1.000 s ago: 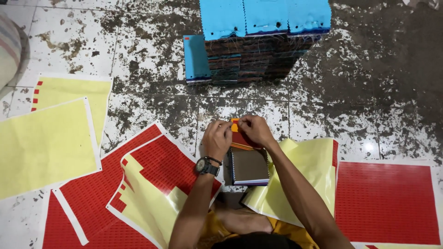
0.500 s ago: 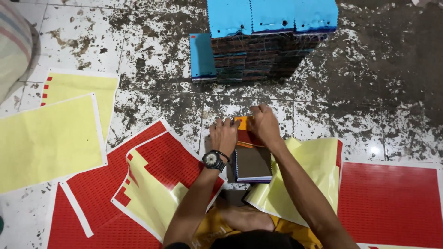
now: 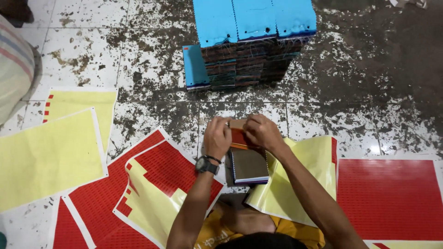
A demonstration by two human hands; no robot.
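Hair of the person, dark, at the bottom edge at 6 o'clock, above a yellow garment (image 3: 217, 233). Both forearms reach up toward 12 o'clock. Left wrist carries a black wristwatch (image 3: 206, 164).

Small book block (image 3: 248, 163), dark-covered, with a white and purple page edge, lies on the floor between the forearms, at the centre of view. Its far end bears a red-orange strip (image 3: 241, 138) with a brown piece behind it. Left hand (image 3: 218, 137) sits at the strip's 9 o'clock side, right hand (image 3: 261, 132) at its 3 o'clock side; fingers of both curl down and press together on the strip's far end, pinching it.

Glossy yellow sheet (image 3: 302, 177) lies curled at 4 o'clock of the book block, under the right forearm. Red patterned sheets (image 3: 164, 168) with yellow backing peeled up lie at 8 o'clock; another red sheet (image 3: 390, 198) at 4 o'clock, farther out. Plain yellow sheets (image 3: 46, 157) at 9 o'clock.

Stack of bound blocks with blue covers (image 3: 254, 39) stands at 12 o'clock, well apart from the hands, on stained white floor tiles (image 3: 92, 41). Striped sack (image 3: 14, 69) at the 10 o'clock edge.
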